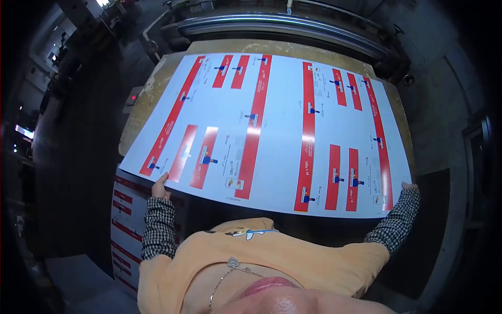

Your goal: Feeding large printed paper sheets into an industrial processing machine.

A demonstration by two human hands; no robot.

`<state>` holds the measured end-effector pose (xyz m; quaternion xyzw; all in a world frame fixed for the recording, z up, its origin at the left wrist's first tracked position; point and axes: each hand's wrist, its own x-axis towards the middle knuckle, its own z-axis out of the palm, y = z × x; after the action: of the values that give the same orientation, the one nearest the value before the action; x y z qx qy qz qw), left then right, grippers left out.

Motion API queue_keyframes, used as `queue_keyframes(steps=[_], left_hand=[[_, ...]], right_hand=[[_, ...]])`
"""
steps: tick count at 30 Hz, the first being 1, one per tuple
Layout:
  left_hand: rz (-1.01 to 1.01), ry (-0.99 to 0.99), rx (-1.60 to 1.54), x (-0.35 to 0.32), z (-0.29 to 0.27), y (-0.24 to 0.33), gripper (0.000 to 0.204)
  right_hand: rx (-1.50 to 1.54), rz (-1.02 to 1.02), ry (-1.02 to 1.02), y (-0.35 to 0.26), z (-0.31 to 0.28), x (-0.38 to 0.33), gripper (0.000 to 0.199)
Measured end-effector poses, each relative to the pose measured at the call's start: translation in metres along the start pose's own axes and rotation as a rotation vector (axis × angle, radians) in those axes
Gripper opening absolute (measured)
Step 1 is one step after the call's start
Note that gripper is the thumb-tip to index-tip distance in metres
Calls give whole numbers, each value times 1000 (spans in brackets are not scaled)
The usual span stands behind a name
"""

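A large white printed sheet (282,136) with red bars and small blue figures lies spread across a worn yellowish table (142,118). Its near edge reaches past the table toward my body. My left hand (161,187) is closed on the near left edge, thumb on top and the other fingers mostly underneath. At the near right corner, my right hand (409,186) pinches the sheet; most of its fingers are hidden below. Both forearms wear black-and-white checked sleeves.
Beyond the table runs a long shiny metal roller (282,20) of a machine. A small box with a red light (133,97) sits at the table's left side. Similar printed sheets (125,230) lie lower, at the near left. A dark panel (431,225) stands at the right.
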<state>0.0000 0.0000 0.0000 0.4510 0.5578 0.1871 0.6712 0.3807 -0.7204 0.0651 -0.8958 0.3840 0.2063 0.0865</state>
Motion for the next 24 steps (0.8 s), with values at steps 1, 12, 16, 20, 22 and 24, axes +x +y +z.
queue_keyframes(steps=[1, 12, 16, 20, 22, 24], left_hand=[[-58, 12, -41, -1, 7, -17, 46], [-309, -113, -26, 25, -13, 0, 52], [-358, -221, 139, 36, -22, 2, 56], [-349, -361, 71, 55, -36, -24, 70], [-415, -250, 199, 44, -36, -14, 78], [-456, -190, 216, 16, -8, 6, 81]], right_hand=[[-53, 15, 114, 4, -10, -14, 57], [745, 433, 346, 95, 116, 36, 78], [1090, 435, 10, 105, 152, -5, 96], [1100, 382, 187, 121, 170, 14, 88], [967, 288, 285, 110, 168, 12, 81], [862, 207, 296, 113, 173, 15, 76]])
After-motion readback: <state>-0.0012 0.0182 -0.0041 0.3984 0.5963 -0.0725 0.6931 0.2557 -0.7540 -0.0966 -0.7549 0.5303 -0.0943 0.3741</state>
